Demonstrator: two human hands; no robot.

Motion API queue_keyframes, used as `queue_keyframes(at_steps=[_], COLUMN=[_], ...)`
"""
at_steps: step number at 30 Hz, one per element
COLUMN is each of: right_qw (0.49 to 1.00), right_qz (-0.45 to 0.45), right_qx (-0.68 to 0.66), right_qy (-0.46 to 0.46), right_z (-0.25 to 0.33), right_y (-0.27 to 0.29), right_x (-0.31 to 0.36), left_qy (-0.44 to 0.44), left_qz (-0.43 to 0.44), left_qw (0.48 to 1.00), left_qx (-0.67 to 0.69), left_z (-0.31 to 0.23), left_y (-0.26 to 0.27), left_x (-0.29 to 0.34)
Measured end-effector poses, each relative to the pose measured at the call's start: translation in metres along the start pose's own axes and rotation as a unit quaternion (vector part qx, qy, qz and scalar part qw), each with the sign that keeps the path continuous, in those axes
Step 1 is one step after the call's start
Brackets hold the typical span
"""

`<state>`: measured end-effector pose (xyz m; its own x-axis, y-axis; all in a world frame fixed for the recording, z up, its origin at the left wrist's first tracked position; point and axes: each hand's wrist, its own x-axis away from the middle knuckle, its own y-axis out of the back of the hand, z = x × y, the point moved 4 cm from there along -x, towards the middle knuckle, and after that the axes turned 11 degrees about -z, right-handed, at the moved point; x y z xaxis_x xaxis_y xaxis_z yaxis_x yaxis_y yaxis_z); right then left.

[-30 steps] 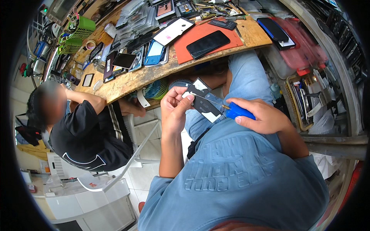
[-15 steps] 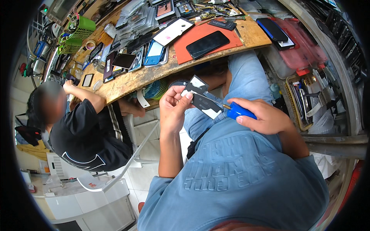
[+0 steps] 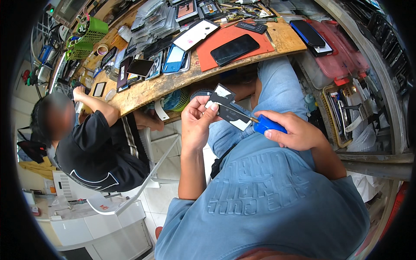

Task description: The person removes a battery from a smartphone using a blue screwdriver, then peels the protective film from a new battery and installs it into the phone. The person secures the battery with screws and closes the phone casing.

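Over my lap, my left hand [image 3: 196, 125] pinches a flat black rectangular phone battery [image 3: 234, 116] with white patches, held tilted between thumb and fingers. My right hand [image 3: 301, 132] wraps round the blue handle of a screwdriver [image 3: 269, 125]. Its thin metal shaft lies across the battery's face, and the tip reaches close to my left thumb. Whether the tip presses into the surface is too small to tell.
A wooden workbench [image 3: 143, 93] ahead carries a red-orange mat [image 3: 255, 45] with a black phone [image 3: 234, 50], and stacks of phone parts. A co-worker [image 3: 99, 143] sits at left. To the right are a tool basket [image 3: 336, 117] and a red-lidded box [image 3: 333, 60].
Both hands keep their grips. The battery and screwdriver have shifted only very slightly, and the whole view has moved a little. The co-worker's arm has moved slightly.
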<state>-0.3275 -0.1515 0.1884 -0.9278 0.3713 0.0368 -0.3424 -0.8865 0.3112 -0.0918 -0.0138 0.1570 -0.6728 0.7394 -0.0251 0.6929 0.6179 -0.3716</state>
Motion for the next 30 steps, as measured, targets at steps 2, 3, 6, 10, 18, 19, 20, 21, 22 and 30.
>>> queue_keyframes(at_steps=[2, 3, 6, 10, 18, 19, 20, 21, 22, 30], right_qw=[0.999, 0.997, 0.997, 0.991, 0.998, 0.999, 0.999, 1.000, 1.000, 0.995], right_qz=[-0.022, -0.038, -0.064, -0.043, -0.002, 0.006, 0.013, 0.022, 0.012, -0.070], right_qx=[-0.024, -0.051, -0.041, 0.083, 0.046, 0.037, 0.027, 0.018, -0.012, -0.071], right_qy=[-0.012, -0.037, 0.025, 0.100, 0.036, 0.025, 0.014, 0.004, 0.012, 0.011], right_z=[0.004, 0.011, 0.037, 0.026, 0.009, 0.010, 0.011, 0.012, 0.016, 0.006], right_y=[0.001, 0.003, 0.017, 0.015, 0.002, 0.004, 0.007, 0.010, 0.011, 0.018], right_x=[0.003, 0.008, 0.016, 0.008, -0.004, -0.003, -0.001, 0.001, 0.003, 0.003], left_qy=[0.003, 0.004, 0.012, 0.013, 0.010, 0.008, 0.006, 0.002, -0.001, -0.061], left_qz=[-0.001, 0.001, -0.002, -0.007, 0.000, -0.003, -0.006, -0.011, -0.016, -0.102], left_qw=[1.000, 1.000, 1.000, 1.000, 1.000, 1.000, 1.000, 1.000, 1.000, 0.971], left_qx=[0.020, 0.019, 0.022, 0.011, -0.005, -0.003, -0.003, -0.003, -0.003, -0.208], left_z=[0.000, 0.001, 0.006, 0.005, 0.004, 0.003, 0.003, 0.002, 0.001, -0.024], left_y=[0.000, 0.001, 0.008, 0.008, 0.003, 0.002, 0.003, 0.002, 0.002, 0.033], left_x=[0.000, -0.002, -0.007, -0.006, 0.001, 0.001, 0.000, -0.002, -0.004, -0.136])
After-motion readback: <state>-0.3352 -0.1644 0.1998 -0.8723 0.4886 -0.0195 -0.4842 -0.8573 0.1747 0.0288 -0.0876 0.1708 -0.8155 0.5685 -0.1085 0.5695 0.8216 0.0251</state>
